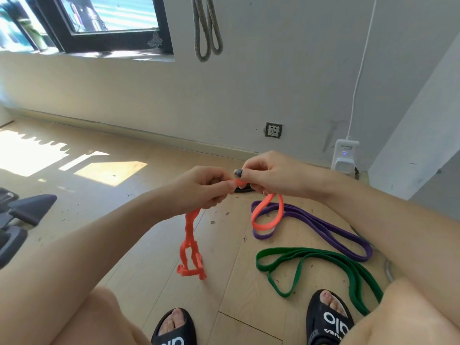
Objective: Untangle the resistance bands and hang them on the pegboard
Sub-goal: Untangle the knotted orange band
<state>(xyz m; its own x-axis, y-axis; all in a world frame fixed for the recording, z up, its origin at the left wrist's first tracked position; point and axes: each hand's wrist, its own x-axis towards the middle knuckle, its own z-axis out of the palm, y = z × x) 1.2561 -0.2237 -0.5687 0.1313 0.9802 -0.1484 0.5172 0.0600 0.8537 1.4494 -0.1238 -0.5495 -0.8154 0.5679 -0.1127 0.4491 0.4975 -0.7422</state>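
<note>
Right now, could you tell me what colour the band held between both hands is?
Orange-red; the twisted rubber resistance band shows best in the head view.

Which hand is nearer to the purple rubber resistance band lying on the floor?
Right. The right hand is just above the purple rubber resistance band; the left hand is farther left.

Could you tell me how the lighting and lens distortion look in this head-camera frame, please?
Head view: hard sunlight throws bright patches on the floor at left; the window is smeared and overexposed; wide-angle bending curves the baseboard and swells the forearms; the hands and orange band stay evenly lit and fairly sharp.
</note>
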